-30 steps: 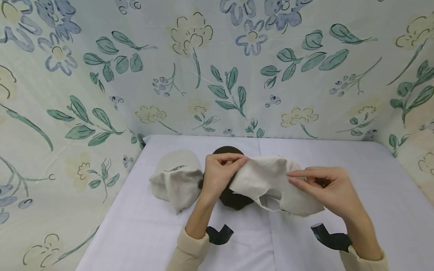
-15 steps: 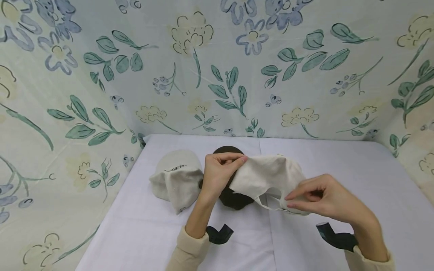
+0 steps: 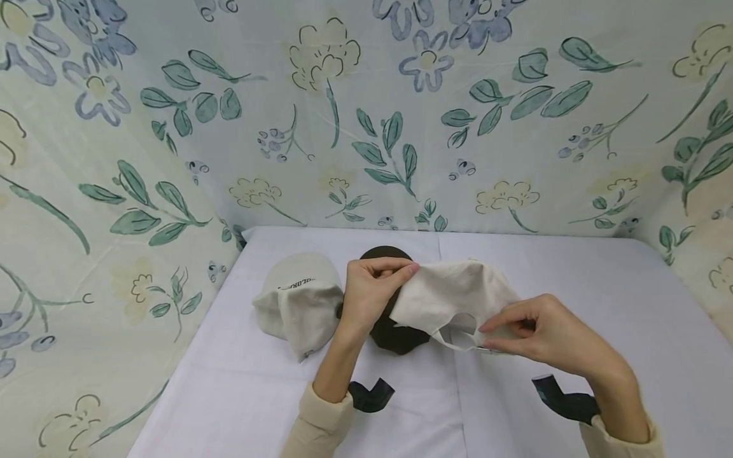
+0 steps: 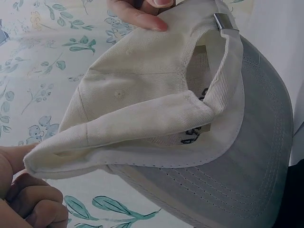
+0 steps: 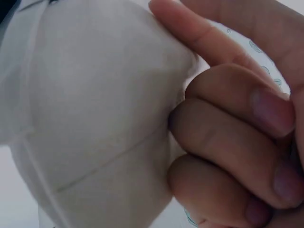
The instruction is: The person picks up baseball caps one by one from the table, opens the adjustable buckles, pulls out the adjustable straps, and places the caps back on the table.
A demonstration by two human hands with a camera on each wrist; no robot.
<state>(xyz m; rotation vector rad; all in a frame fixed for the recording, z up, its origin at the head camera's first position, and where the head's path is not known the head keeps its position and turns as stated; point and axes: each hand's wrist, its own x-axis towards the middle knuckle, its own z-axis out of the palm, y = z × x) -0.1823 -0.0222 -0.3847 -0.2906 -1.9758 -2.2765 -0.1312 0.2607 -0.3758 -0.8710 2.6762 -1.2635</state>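
Note:
A cream baseball cap (image 3: 443, 294) with a pale grey brim (image 4: 259, 142) hangs between both hands over the table. My left hand (image 3: 369, 296) pinches its edge at the left end with thumb and forefinger. At the other end, my right hand (image 3: 552, 337) pinches the cap beside its rear opening. The left wrist view shows that opening crossed by an adjusting strap with a metal buckle (image 4: 225, 22). In the right wrist view, curled fingers (image 5: 228, 128) lie against the cream crown.
A light grey cap (image 3: 300, 280) with dark lettering lies on the white-covered table (image 3: 229, 381), left of my left hand. Behind that hand is a dark cap (image 3: 401, 340), partly hidden. Floral cloth (image 3: 366, 95) hangs behind the table.
My right hand has come down and to the left along the cream baseball cap, from its side to the rear opening. The left hand keeps its pinch in place.

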